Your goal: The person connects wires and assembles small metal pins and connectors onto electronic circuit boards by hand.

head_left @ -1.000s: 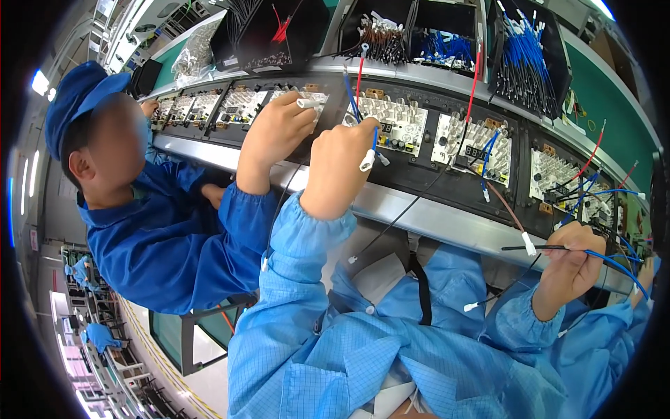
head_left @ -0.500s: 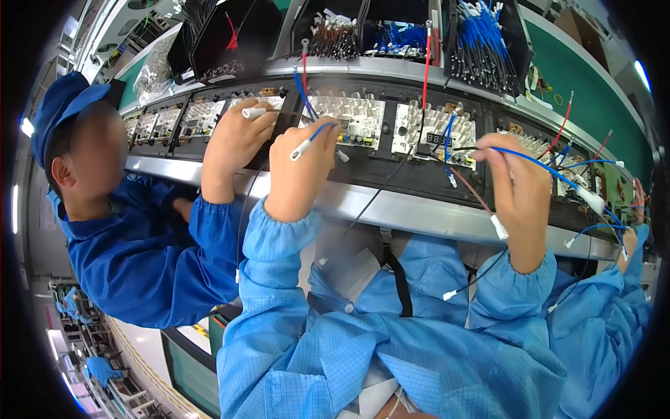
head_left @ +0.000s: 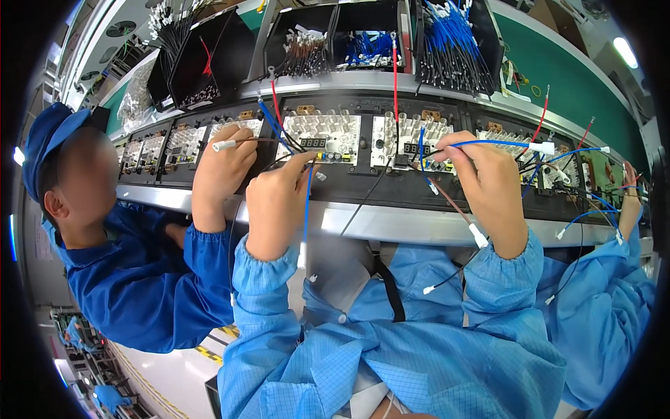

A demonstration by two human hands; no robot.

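Blue wire [head_left: 488,143], pinched in the right hand [head_left: 488,183], now stretches over the circuit boards [head_left: 412,140] after that hand's rise from the lap, while the left hand [head_left: 279,199] pinches another blue lead [head_left: 307,202].

A thin blue wire [head_left: 305,209] hangs from the pinching left hand [head_left: 278,199], its white-tipped end lowest.

Light-blue smock, elastic cuffs, seemingly.

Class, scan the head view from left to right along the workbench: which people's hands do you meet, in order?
Co-worker's hand holding a white-tipped wire → the person's left hand pinching a blue wire → the person's right hand holding a blue wire → another worker's hand at far right.
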